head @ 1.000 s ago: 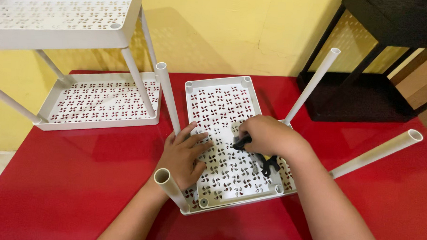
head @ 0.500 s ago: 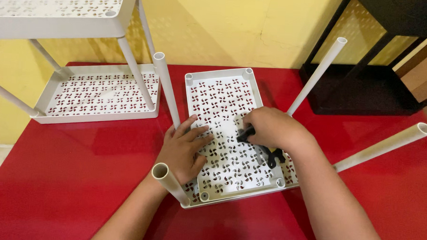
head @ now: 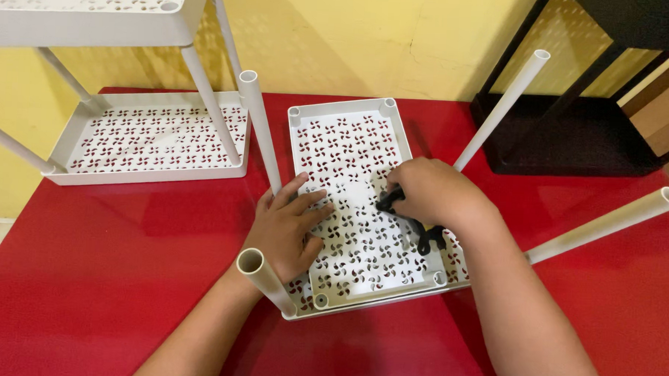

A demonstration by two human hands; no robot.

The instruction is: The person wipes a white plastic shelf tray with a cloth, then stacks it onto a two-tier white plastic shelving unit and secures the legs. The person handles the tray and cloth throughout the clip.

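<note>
Your left hand [head: 289,227] lies flat and open on the white tray [head: 351,148], whose long axis points away from you. Your right hand [head: 431,191] grips a black tool [head: 422,232].

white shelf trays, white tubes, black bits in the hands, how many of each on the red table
white perforated shelf trays: 3, one under the hands, one flat at left, one raised at top left
white tubes on the near tray: 4
black plastic pieces by the right hand: 2
total: 9
</note>
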